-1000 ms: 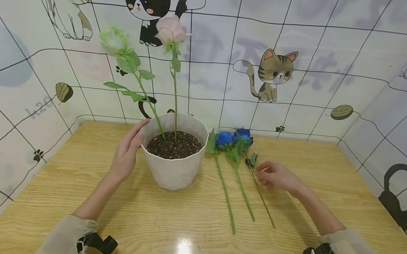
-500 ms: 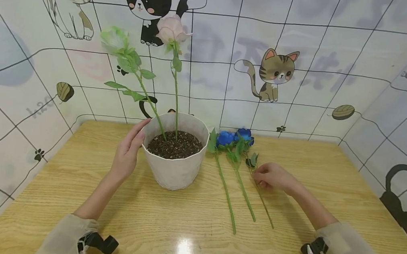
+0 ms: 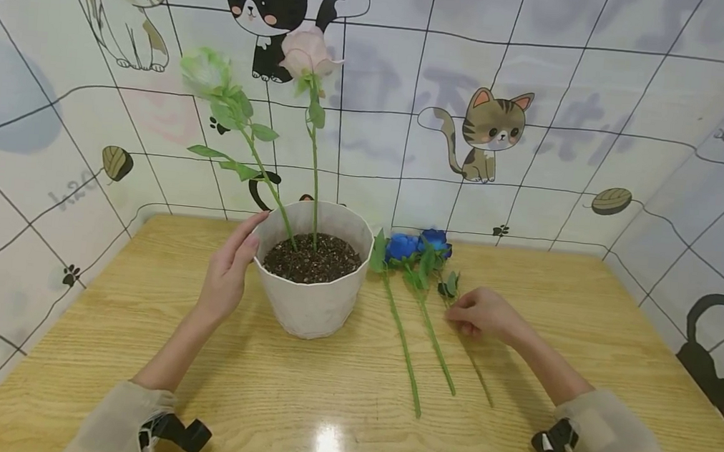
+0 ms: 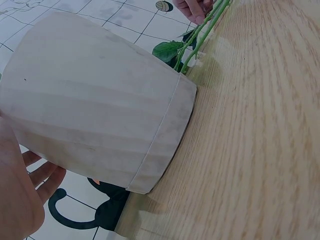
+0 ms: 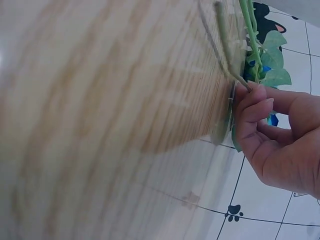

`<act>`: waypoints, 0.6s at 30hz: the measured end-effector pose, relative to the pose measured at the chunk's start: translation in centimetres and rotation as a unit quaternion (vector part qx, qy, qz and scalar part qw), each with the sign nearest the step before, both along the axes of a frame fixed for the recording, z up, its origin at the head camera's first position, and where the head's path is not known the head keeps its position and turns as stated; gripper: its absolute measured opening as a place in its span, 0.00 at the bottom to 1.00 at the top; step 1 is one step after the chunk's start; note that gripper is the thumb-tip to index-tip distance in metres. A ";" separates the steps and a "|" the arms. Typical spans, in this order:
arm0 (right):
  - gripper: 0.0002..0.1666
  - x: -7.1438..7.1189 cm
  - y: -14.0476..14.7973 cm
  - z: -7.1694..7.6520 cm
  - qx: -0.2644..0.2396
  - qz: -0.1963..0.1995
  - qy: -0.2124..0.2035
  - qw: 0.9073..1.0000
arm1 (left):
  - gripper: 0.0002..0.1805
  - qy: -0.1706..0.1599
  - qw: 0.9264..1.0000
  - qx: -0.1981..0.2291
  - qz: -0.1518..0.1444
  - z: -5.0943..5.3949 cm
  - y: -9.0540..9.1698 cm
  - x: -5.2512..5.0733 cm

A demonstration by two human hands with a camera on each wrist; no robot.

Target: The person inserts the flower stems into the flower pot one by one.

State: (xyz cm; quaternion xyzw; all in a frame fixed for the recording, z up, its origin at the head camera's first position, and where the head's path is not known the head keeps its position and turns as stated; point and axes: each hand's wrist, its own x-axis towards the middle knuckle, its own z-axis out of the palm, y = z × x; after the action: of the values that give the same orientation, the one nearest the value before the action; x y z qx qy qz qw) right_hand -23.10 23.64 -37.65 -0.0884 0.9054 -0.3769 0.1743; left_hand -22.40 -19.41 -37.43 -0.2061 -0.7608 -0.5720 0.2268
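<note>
A white flowerpot (image 3: 311, 311) filled with dark soil (image 3: 309, 268) stands left of centre. Upright in it are a pale green rose (image 3: 206, 72) and a pale pink rose (image 3: 309, 53). My left hand (image 3: 223, 275) rests against the pot's left side with fairly straight fingers; in the left wrist view several fingertips (image 4: 50, 177) show beyond the pot (image 4: 100, 100). To the right, long-stemmed roses lie on the table, with blue blooms (image 3: 402, 247) at the back. My right hand (image 3: 485, 314) pinches the rightmost rose's thin stem (image 3: 484, 382) just below its dark leaves; which bloom it carries I cannot tell.
The wooden table (image 3: 243, 402) meets a cat-patterned white backdrop (image 3: 375, 148) behind and at both sides. Two green stems (image 3: 405, 355) lie between the pot and my right hand.
My right hand has moved slightly left onto the rightmost stem and its fingers have closed on it. The stem's lower end has shifted a little. My left hand and the pot stay put.
</note>
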 end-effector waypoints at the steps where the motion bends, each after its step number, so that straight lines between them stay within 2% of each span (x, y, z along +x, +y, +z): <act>1: 0.14 0.1 0.0 0.0 -0.005 -0.001 -0.001 1.000 | 0.23 0.000 1.000 0.000 0.000 0.0 0.0 0.0; 12: 0.14 0.3 0.7 0.3 -0.059 -0.031 -0.009 0.998 | 0.23 -0.003 1.000 0.000 0.002 0.0 0.0 0.1; 18: 0.15 0.6 1.0 0.6 -0.079 -0.043 0.005 0.996 | 0.23 -0.002 1.000 -0.002 0.002 0.0 0.1 0.0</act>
State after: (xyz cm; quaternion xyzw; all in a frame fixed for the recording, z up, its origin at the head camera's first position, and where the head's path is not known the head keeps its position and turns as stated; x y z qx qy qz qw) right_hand -22.53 24.62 -37.02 -0.0651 0.8768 -0.4535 0.1462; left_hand -22.41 -19.33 -37.43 -0.2033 -0.7629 -0.5706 0.2261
